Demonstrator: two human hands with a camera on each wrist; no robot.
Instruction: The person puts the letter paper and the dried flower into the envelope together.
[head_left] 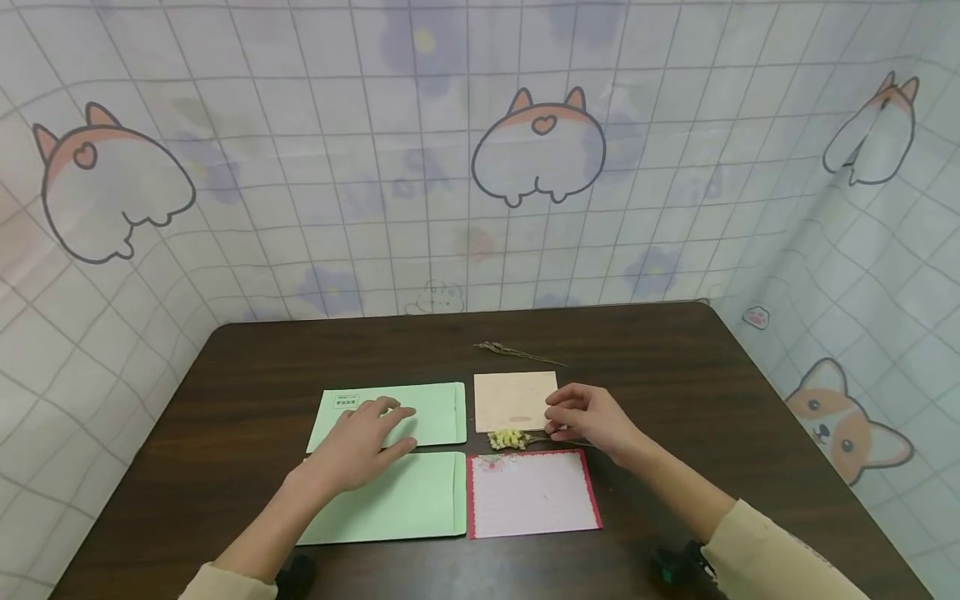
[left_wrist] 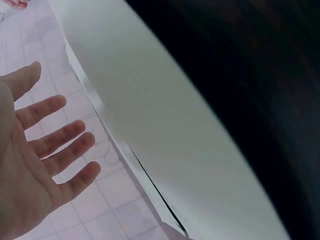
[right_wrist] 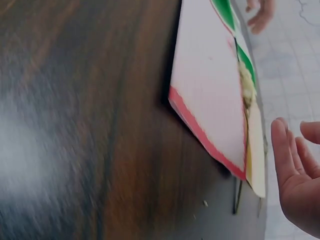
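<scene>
My left hand [head_left: 356, 442] hovers over two pale green envelopes, one above the other: the upper envelope [head_left: 435, 408] with a small printed box, and the lower envelope [head_left: 405, 504]. Its fingers are spread and hold nothing, as the left wrist view shows of the hand [left_wrist: 30, 160]. My right hand [head_left: 592, 418] is by the right edge of a tan card [head_left: 510, 396], over the stem of a dried yellow flower [head_left: 508, 439]. In the right wrist view this hand [right_wrist: 302, 185] has loosely bent fingers, with nothing between them. A red-bordered pink sheet [head_left: 532, 496] lies below the flower.
A thin dried sprig [head_left: 498, 348] lies behind the tan card. Everything rests on a dark wooden table [head_left: 660, 367]. A patterned cloth [head_left: 360, 208] hangs behind and beside the table. Dark objects, partly hidden, are near both sleeves.
</scene>
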